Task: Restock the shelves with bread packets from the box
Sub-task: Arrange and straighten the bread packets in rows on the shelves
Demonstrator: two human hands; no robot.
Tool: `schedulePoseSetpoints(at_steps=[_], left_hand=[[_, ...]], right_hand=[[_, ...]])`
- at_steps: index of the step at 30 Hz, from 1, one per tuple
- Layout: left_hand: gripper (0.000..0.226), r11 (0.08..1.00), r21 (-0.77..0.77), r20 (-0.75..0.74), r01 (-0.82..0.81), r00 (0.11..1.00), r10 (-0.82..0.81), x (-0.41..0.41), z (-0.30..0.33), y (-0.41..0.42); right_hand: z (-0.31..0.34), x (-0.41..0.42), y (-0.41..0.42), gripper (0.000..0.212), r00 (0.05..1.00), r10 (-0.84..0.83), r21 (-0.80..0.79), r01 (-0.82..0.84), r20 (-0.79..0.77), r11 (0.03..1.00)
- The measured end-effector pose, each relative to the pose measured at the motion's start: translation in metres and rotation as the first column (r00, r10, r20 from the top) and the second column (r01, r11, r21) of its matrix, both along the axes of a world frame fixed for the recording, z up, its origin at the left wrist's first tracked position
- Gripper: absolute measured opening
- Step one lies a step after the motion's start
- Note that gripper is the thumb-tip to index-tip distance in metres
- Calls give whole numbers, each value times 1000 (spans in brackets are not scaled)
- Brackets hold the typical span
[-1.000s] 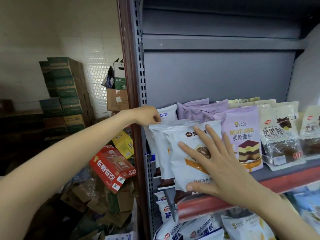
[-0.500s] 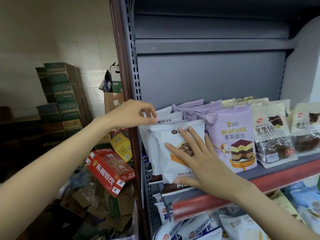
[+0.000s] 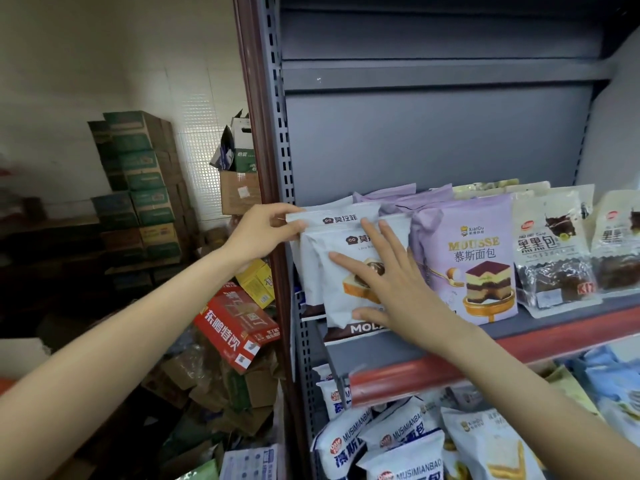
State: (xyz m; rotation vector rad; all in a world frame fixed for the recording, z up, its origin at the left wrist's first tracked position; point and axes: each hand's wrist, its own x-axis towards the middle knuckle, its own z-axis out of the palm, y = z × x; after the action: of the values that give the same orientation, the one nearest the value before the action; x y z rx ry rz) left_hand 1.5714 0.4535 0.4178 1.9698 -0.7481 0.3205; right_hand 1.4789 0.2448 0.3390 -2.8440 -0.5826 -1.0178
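Head view shows the front white bread packet (image 3: 332,282) standing at the left end of the grey shelf (image 3: 554,327), where the right hand (image 3: 391,285) presses flat on its face with straight fingers, and the left hand (image 3: 263,233) pinches the top seal of the white packet behind (image 3: 332,216). I judge these packets light, soft and a little slippery, easy to crush, so the sealed top edge is the better place to hold. Beside them stand a purple mousse packet (image 3: 478,261) and dark cake packets (image 3: 550,251), and left of the shelving, stacked cartons (image 3: 138,174) and a red box (image 3: 232,327) sit by the tiled wall.
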Motion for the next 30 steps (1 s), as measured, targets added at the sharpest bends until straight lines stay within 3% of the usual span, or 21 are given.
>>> schedulePoseSetpoints(at_steps=[3, 5, 8, 11, 16, 20, 25, 30], left_hand=[[36, 978, -210, -112, -6, 994, -18, -16, -12, 8], [43, 969, -246, -201, -35, 979, -16, -28, -27, 15], [60, 976, -211, -347, 59, 929, -131, -49, -47, 15], [83, 990, -78, -330, 121, 933, -141, -58, -51, 5], [121, 988, -72, -367, 137, 917, -153, -54, -59, -18], [103, 967, -232, -280, 104, 945, -169, -61, -73, -39], [114, 943, -331, -193, 19, 977, -88, -64, -83, -49], [99, 886, -462, -164, -29, 985, -53, -64, -87, -63]], right_hand=[[-3, -3, -7, 96, 998, 56, 36, -57, 18, 998], [-7, -16, -10, 88, 994, 103, 140, -105, 24, 985], [-12, -35, -9, 83, 985, 170, 338, -156, -11, 928], [-9, -38, -6, 90, 971, 181, 512, -77, -158, 856], [-2, -16, 4, 101, 965, 102, 485, 29, -242, 874], [-3, -9, 14, 103, 956, 162, 533, -7, -245, 846], [2, -4, -1, 106, 928, 244, 572, -42, -282, 819], [8, 5, -4, 65, 919, 302, 673, -56, -254, 738]])
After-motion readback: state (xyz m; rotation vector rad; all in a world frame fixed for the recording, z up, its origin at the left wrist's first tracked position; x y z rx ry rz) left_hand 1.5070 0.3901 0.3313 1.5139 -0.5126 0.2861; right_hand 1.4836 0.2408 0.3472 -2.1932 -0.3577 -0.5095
